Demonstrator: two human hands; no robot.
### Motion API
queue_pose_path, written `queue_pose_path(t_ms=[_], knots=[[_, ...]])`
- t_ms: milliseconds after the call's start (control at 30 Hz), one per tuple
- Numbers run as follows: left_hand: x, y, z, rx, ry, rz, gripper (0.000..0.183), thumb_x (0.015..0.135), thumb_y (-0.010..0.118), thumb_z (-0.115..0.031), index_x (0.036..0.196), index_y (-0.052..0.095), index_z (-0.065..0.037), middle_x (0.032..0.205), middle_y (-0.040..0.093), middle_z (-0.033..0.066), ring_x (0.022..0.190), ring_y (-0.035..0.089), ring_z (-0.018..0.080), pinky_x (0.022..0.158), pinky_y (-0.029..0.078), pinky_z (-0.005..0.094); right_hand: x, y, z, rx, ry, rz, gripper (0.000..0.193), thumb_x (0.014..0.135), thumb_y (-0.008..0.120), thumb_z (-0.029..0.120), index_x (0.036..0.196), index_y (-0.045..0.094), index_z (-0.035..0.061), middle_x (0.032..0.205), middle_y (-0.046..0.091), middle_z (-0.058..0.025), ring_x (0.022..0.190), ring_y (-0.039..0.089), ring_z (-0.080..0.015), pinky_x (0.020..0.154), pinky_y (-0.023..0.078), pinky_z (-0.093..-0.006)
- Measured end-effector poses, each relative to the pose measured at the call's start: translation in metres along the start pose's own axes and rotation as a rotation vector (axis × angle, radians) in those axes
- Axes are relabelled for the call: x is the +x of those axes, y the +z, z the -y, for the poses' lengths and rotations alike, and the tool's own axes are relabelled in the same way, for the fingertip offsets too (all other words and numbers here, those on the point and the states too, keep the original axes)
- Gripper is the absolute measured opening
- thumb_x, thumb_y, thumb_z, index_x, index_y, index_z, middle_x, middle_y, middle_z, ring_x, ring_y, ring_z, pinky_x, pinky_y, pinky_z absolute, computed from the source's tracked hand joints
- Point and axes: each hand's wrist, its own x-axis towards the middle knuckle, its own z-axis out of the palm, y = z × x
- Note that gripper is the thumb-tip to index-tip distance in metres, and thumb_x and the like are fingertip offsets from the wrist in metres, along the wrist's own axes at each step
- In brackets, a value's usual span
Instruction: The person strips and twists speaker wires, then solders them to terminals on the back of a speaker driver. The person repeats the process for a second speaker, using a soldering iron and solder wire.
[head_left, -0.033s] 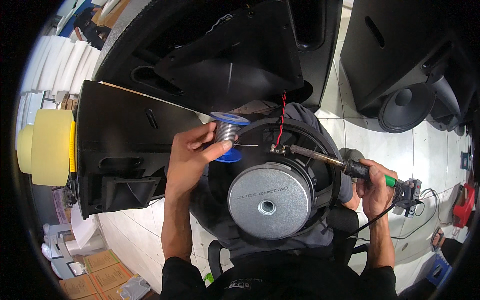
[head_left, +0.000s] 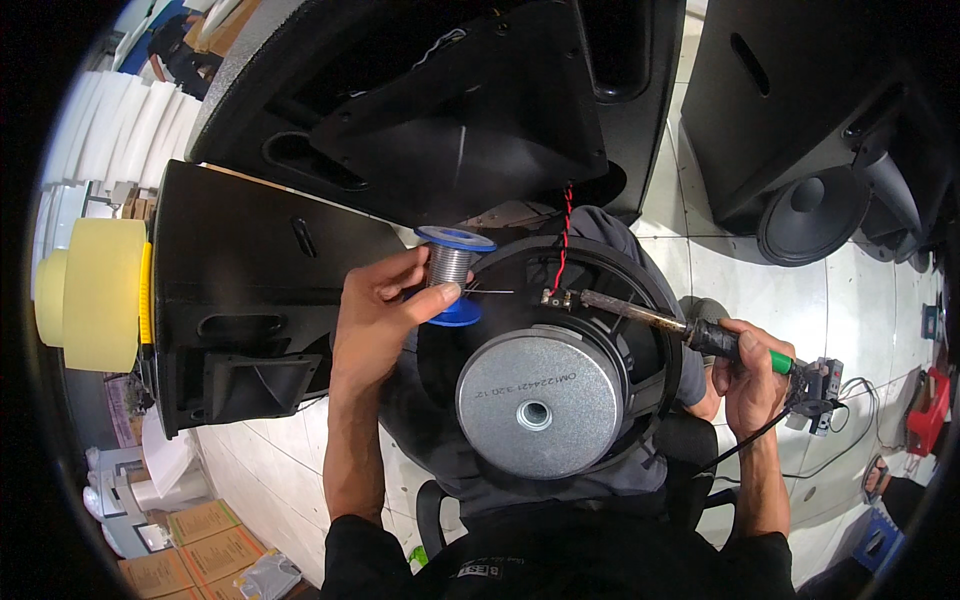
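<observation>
A loudspeaker driver (head_left: 500,440) lies magnet-up across my lap, its round grey magnet facing me. My left hand (head_left: 380,315) grips a blue-ended spool of solder wire (head_left: 450,268) left of the driver's terminal. From the spool a short free end of solder (head_left: 495,291) points right, stopping short of the terminal (head_left: 556,298). A twisted red-and-black wire (head_left: 564,235) runs down to that terminal from the cabinet. My right hand (head_left: 752,372) is closed round the handle of a soldering iron (head_left: 640,312). The iron's tip is at the terminal's right side; whether it touches, I cannot tell.
A big black speaker cabinet (head_left: 400,120) stands just beyond the driver, another cabinet (head_left: 250,260) at left. At far right are a third cabinet (head_left: 770,90) and a loose driver (head_left: 812,215). The iron's cord (head_left: 740,450) hangs near my right forearm. Cardboard boxes (head_left: 215,550) sit lower left.
My left hand and the solder spool have shifted very slightly to the left, drawing the solder's free end a little away from the terminal. The iron and my right hand look unmoved.
</observation>
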Motion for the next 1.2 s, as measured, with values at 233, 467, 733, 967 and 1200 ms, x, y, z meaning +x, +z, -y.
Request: queue_pose_path(t_ms=[233,467,733,967,1200], knots=[[-0.008,-0.012,0.003,0.001,-0.029,-0.021,0.054,0.070,0.080,-0.024,0.113,0.068,0.006,0.095,0.074,0.0149,0.087,0.070,0.0194,0.090,0.049,0.0323,0.003,-0.002,-0.002,-0.021,-0.026,0.004,0.043,0.091,0.060,0.031,0.102,0.068,-0.0103,0.070,0.063,-0.0117,0.045,0.047,-0.0141,0.041,0.036,-0.0271],[-0.013,-0.023,0.011,-0.056,-0.012,-0.113,0.053,0.073,0.078,-0.023,0.116,0.067,0.005,0.098,0.073,0.0163,0.089,0.070,0.0202,0.094,0.048,0.0341,0.008,-0.002,-0.007,0.089,-0.063,-0.084,0.045,0.095,0.056,0.032,0.106,0.065,-0.0110,0.068,0.060,-0.0089,0.047,0.048,-0.0117,0.042,0.036,-0.0243],[-0.049,-0.066,0.058,0.072,0.209,-0.433,0.041,0.087,0.062,-0.015,0.124,0.060,0.003,0.112,0.066,0.0166,0.098,0.066,0.0243,0.092,0.050,0.0363,-0.005,-0.074,-0.013,0.309,-0.153,-0.435,0.043,0.101,0.051,0.031,0.120,0.060,-0.0065,0.073,0.058,-0.0046,0.054,0.046,-0.0072,0.046,0.033,-0.0220],[-0.115,-0.143,0.151,0.860,0.207,-0.695,0.041,0.096,0.048,-0.027,0.129,0.061,-0.006,0.131,0.056,0.0214,0.120,0.055,0.0354,0.105,0.042,0.0481,-0.070,-0.161,0.022,-0.624,-0.372,-0.913,0.028,0.096,0.058,0.018,0.100,0.072,-0.0060,0.069,0.061,-0.0038,0.056,0.049,-0.0086,0.050,0.036,-0.0238],[-0.121,-0.163,0.237,-0.382,0.115,-0.773,0.039,0.096,0.049,-0.015,0.131,0.055,0.001,0.138,0.050,0.0233,0.122,0.053,0.0334,0.110,0.039,0.0485,-0.137,-0.227,-0.018,-1.532,-0.486,-0.523,0.011,0.081,0.071,0.003,0.092,0.071,0.0004,0.067,0.062,-0.0115,0.052,0.060,-0.0217,0.048,0.045,-0.0328]])
